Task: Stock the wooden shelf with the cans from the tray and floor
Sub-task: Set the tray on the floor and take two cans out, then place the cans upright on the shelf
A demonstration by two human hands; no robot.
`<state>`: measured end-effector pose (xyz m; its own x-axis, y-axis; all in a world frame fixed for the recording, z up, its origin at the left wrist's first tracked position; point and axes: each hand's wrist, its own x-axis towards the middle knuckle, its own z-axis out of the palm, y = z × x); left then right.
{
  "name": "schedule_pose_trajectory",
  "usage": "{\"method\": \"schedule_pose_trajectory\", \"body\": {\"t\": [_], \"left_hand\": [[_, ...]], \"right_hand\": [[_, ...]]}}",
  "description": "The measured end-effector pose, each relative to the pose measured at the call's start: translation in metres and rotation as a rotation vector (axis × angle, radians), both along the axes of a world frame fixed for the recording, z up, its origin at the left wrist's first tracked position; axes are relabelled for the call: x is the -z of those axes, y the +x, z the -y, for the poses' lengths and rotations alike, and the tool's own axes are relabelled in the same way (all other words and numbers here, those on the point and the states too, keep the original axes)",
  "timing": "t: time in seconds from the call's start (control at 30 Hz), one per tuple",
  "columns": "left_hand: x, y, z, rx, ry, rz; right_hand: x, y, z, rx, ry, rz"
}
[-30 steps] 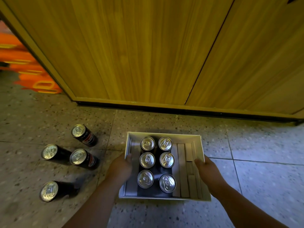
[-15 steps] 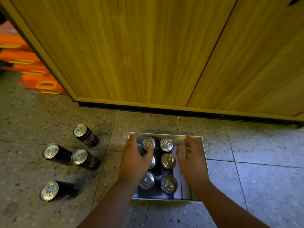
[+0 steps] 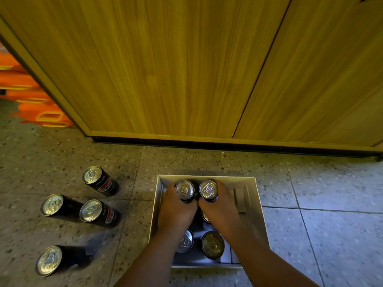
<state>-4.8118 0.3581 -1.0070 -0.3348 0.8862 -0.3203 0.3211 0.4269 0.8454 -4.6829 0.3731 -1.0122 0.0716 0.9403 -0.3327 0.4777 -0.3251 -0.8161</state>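
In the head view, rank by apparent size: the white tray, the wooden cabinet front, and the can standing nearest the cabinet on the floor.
1. wooden cabinet front, which fills the upper frame.
2. white tray.
3. floor can, smallest.
The gaps are wide enough that nearness to the camera does not change the order.

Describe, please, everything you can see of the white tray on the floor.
The white tray is a shallow rectangular box with thin upright walls, like cardboard, sitting flat on the speckled floor before the wooden cabinet. Pale strips line its right side. Dark cans stand upright inside; the left hand grips the far-left can, the right hand the far-right can. Two near cans show; others are mostly hidden.
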Motion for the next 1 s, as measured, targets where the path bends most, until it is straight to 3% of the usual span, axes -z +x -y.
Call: {"method": "schedule_pose_trajectory", "body": {"t": [0.4, 0.63, 0.8, 1.0], "left_hand": [[-0.004, 0.001, -0.003, -0.063, 0.039, 0.081], [-0.026, -0.006, -0.001, -0.02, 0.111, 0.03], [-0.095, -0.001, 0.008, 0.014, 0.104, -0.013], [-0.283, -0.002, 0.008, 0.03, 0.129, 0.016]], "right_hand": [[0.001, 0.008, -0.005, 0.031, 0.003, -0.09], [-0.025, 0.017, -0.003, -0.018, 0.123, -0.038], [-0.104, 0.023, -0.002, 0.004, 0.159, -0.031], [-0.293, 0.037, 0.003, -0.044, 0.182, -0.016]]}}
